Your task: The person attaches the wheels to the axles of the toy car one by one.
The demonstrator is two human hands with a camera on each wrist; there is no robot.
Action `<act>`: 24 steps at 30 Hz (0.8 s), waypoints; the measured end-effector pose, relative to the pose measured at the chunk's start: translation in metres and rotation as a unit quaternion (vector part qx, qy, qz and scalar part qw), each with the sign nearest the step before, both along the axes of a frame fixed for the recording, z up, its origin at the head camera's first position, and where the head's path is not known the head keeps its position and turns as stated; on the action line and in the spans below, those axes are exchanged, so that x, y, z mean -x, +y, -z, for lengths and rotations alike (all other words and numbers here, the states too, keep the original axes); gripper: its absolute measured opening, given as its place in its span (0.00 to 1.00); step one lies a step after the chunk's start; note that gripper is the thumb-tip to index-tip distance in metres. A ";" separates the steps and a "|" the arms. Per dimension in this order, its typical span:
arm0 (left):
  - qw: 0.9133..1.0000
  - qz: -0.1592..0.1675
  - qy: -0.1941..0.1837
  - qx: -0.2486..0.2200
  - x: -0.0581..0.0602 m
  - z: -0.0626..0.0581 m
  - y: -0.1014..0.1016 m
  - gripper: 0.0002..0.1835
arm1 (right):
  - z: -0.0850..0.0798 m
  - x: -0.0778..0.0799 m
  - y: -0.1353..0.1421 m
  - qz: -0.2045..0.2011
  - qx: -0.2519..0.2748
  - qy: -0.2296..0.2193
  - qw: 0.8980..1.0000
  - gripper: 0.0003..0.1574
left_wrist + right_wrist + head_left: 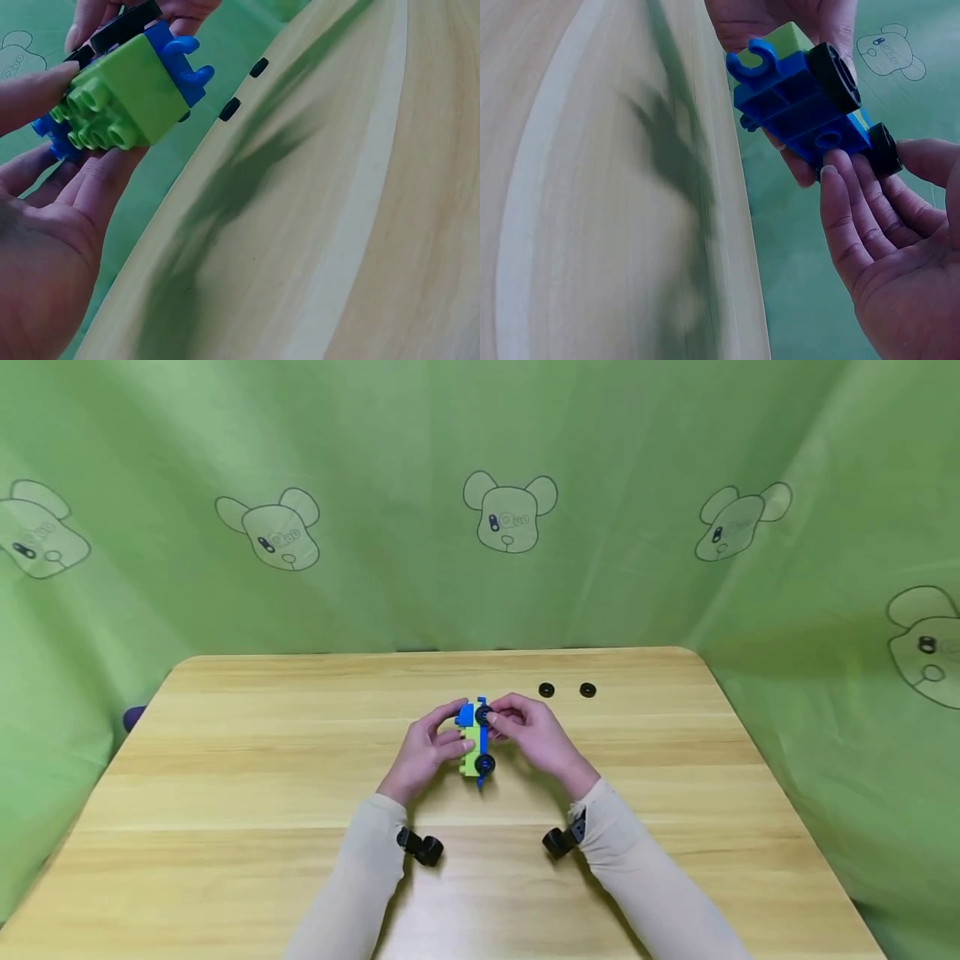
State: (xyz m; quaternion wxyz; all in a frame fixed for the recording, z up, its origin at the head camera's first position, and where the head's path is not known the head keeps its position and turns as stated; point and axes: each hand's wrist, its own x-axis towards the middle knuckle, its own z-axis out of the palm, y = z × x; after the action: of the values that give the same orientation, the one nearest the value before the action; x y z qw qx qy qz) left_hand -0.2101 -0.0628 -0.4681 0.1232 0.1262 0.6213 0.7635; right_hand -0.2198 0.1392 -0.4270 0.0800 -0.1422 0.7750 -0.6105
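A toy car (476, 742) built of a green brick (127, 90) on a blue chassis (802, 112) is held above the middle of the wooden table (225, 793). My left hand (427, 752) grips the green brick from the left. My right hand (528, 732) pinches a black wheel (881, 148) at the car's far end. A second black wheel (832, 66) sits at the near end of the chassis. Two loose black wheels (546, 690) (587, 690) lie on the table behind my right hand.
Green cloth printed with bear heads (510, 514) hangs behind and around the table. A small purple thing (133, 717) shows past the table's left edge. Black wrist cameras (422, 846) (562, 839) sit on both sleeves.
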 end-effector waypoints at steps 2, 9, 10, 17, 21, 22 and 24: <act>1.000 -0.010 -0.001 -0.006 0.000 0.001 0.001 0.36 | 0.000 0.000 0.002 0.000 -0.002 0.002 1.000 0.13; 0.998 -0.066 -0.011 -0.014 0.000 0.000 0.002 0.38 | 0.001 -0.007 0.008 0.008 -0.027 0.026 0.999 0.12; 0.997 -0.076 -0.015 -0.018 0.001 -0.001 0.002 0.38 | 0.001 -0.008 0.009 0.005 -0.034 0.029 0.999 0.13; 0.990 -0.134 -0.018 -0.042 0.003 -0.006 0.006 0.39 | 0.004 -0.013 0.009 -0.021 -0.096 0.053 0.994 0.17; 0.987 -0.152 -0.023 -0.052 0.002 -0.010 0.008 0.36 | 0.003 -0.015 0.007 -0.040 -0.094 0.054 0.993 0.22; 0.986 -0.154 -0.023 -0.054 0.002 -0.010 0.008 0.36 | 0.003 -0.016 0.007 -0.047 -0.087 0.051 0.994 0.23; 0.985 -0.158 -0.021 -0.062 0.001 -0.012 0.008 0.35 | 0.003 -0.017 0.006 -0.056 -0.080 0.055 0.994 0.26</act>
State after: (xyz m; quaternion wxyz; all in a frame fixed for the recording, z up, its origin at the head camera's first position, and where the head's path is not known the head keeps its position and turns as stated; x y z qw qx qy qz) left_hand -0.2111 -0.0545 -0.4557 0.0065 0.0176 0.5822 0.8128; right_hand -0.2025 0.1447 -0.4298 0.0823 -0.2114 0.8153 -0.5328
